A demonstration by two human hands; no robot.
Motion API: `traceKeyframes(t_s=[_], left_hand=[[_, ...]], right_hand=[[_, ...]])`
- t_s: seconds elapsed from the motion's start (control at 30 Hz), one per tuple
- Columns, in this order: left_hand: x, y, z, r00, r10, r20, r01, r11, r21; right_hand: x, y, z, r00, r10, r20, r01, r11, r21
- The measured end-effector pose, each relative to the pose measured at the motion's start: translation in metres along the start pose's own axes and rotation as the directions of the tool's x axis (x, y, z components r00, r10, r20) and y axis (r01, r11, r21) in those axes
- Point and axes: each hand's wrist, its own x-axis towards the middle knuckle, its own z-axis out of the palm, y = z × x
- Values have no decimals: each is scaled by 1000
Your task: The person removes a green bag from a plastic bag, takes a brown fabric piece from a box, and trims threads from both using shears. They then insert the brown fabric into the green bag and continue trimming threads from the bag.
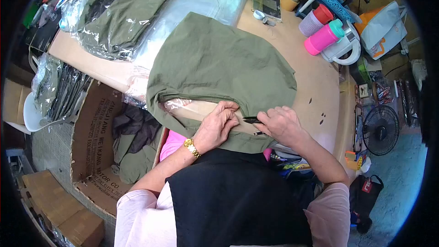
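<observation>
An olive-green fabric piece [219,59], like a hood or cover with a wide opening, lies spread on the table in front of me. My left hand [218,126], with a gold watch at the wrist, is closed in a pinch at the edge of the opening. What lies between its fingertips is too small to make out, perhaps a bit of the edge or a thread. In my right hand [280,126] is a pair of dark thread snips [250,120], their pointed tips directed left towards my left fingertips. The palm hides most of their handles.
Clear plastic bags [201,4] and bagged green fabric [123,13] lie at the back left. A pink bottle [320,40] stands back right beside a white jug [344,48]. An open cardboard box [98,128] holds fabric at lower left; a black fan [380,130] is at right.
</observation>
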Motion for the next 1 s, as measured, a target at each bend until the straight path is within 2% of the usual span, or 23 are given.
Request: traceKeyframes(t_s=[0.13,0.47,0.53,0.57,0.63,0.67,0.7,0.73,0.77,0.87,1.0], left_hand=[[1,2,-1,1000,-3,-9,3,1000,13],[2,4,1,999,-43,10,44,999,-32],[1,4,-1,999,-40,30,42,998,-39],[2,2,0,998,-53,24,55,996,-77],[3,-2,-1,998,-53,46,57,993,-106],[4,-4,-1,999,-22,24,24,994,-106],[4,-6,0,1000,8,1,-8,994,-107],[5,-6,0,1000,4,11,-3,992,-125],[5,-5,0,1000,10,28,-6,993,-122],[5,-3,-2,998,-43,36,48,988,-148],[6,0,-2,999,-27,45,34,987,-159]], right_hand=[[4,-4,-2,999,-38,14,39,992,-122],[1,-4,8,999,-32,33,36,994,-107],[2,-6,9,992,36,121,-38,999,16],[3,-6,8,993,57,106,-59,998,16],[3,-6,8,986,154,59,-163,964,208],[2,-7,9,983,180,48,-186,960,210],[1,-9,11,986,167,-27,-158,965,211],[1,-12,10,983,152,-99,-129,969,209],[-1,-16,6,980,170,-105,-145,966,213],[-6,-25,-12,970,231,-78,-222,968,114],[-5,-22,-8,984,170,-54,-171,985,-9]])
